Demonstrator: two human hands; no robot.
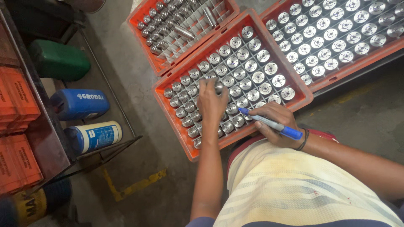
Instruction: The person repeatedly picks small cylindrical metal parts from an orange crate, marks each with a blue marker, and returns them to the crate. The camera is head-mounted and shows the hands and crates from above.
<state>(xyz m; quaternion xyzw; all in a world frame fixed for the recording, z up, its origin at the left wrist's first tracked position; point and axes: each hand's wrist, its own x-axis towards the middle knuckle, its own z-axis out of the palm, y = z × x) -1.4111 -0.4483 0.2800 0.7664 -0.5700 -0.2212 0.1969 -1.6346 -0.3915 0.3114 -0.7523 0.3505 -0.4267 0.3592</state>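
The left hand [211,102] reaches into the middle crate [190,148], an orange plastic one with a grid of dividers, its fingers closed round the top of a metal part [219,86] standing in a cell near the crate's centre, slightly toward its left edge. The right hand [275,124] rests at the crate's near edge, fingers curled round a blue marker pen [269,124] whose tip points toward the parts at that edge. The parts are short polished steel cylinders with a round flanged top, each upright in its own cell. Judged by material, each is likely dense and heavy for its bulk, rigid, not fragile, but smooth and possibly oily, so prone to slip. The flanged top is the only portion standing clear of the dividers and is the sensible place to grip, with fingertips under or round its rim. Two further orange crates adjoin: one [141,38] beyond the far left corner, partly filled, one [357,67] to the right, full. Blue and white cans [86,120] lie on a rack to the left.
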